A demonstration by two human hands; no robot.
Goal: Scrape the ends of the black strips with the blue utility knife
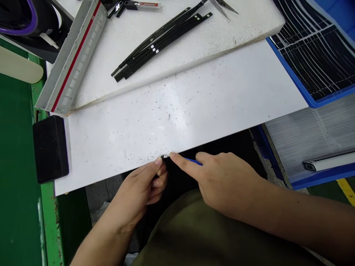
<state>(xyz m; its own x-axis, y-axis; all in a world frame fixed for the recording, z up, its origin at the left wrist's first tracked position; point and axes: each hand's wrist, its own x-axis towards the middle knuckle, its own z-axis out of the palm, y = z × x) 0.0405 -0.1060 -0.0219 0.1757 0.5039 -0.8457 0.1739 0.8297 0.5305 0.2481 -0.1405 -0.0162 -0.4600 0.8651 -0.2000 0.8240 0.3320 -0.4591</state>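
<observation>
At the front edge of the white tabletop [244, 99], my left hand [149, 181] is closed, pinching a small dark piece [163, 157] between thumb and forefinger. Most of that piece is hidden by the fingers. My right hand [219, 173] grips a slim blue-handled craft knife [195, 161], its forefinger stretched forward along it. The knife's thin metal tip meets or nearly meets the dark piece; contact is too small to tell. Fine dark shavings [169, 116] are scattered over the tabletop in front of both hands.
Several glossy black strips [163, 42] and tweezers [224, 5] lie on a white foam slab [222, 40]. A grey channel with a red stripe [74, 62] leans at left, above a black box [50, 149]. Blue trays [313, 103] of black strips stand at right.
</observation>
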